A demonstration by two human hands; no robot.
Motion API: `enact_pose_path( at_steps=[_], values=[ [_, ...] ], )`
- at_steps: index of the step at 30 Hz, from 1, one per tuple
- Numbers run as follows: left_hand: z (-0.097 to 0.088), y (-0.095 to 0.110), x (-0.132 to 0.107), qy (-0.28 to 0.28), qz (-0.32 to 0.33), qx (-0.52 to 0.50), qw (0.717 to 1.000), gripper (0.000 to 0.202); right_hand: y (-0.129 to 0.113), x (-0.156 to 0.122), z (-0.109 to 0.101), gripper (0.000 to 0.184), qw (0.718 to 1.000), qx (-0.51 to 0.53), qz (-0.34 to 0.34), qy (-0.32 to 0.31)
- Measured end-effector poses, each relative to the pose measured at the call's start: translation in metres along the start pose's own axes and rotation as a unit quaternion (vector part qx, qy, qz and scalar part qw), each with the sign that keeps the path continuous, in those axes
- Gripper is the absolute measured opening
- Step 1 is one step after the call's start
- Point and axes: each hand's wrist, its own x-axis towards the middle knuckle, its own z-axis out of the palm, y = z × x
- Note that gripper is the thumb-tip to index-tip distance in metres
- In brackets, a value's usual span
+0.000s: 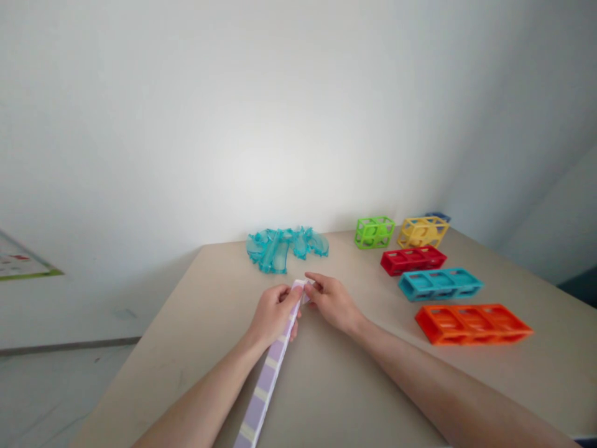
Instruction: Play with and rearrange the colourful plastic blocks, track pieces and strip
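Observation:
A long, narrow purple strip (265, 382) with pale crossbands and a white edge runs from the bottom of the view up to the middle of the table. My left hand (270, 316) is closed around it near its far end, thumb lying on top. Right at that end, my right hand (332, 303) pinches a small white flap between thumb and fingers. Whether the strip is paper or cloth I cannot tell. Just beyond both hands lies a cluster of clear teal plastic pieces (278, 255).
On the right of the beige table (186, 348) stand open plastic frames: orange (473, 323), blue (441, 284), red (414, 260), green (374, 232) and yellow (423, 231). A dark blue piece (438, 216) shows behind the yellow one. A white wall (280, 124) rises behind the table.

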Motion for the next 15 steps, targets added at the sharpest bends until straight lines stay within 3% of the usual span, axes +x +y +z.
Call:
enact_pose_path(
  at_steps=[5, 9, 12, 15],
  values=[
    [0.0028, -0.0043, -0.0017, 0.019, 0.003, 0.016, 1.0, 0.043, -0.0006, -0.002, 0.0028, 0.045, 0.999, -0.021, -0.032, -0.013],
    [0.0034, -0.0037, -0.0022, 0.032, 0.007, 0.013, 0.999, 0.043, 0.0003, -0.0015, 0.0046, 0.045, 1.0, 0.007, -0.015, -0.011],
    [0.0028, -0.0024, -0.002, 0.029, 0.01, 0.025, 0.999, 0.042, 0.0048, 0.0014, 0.0072, 0.04, 0.996, 0.082, 0.016, -0.02],
    [0.0019, -0.0026, -0.0018, 0.021, 0.008, 0.029, 0.999, 0.041, 0.0057, 0.0036, 0.0078, 0.025, 0.974, 0.208, 0.066, -0.06]
  ],
)
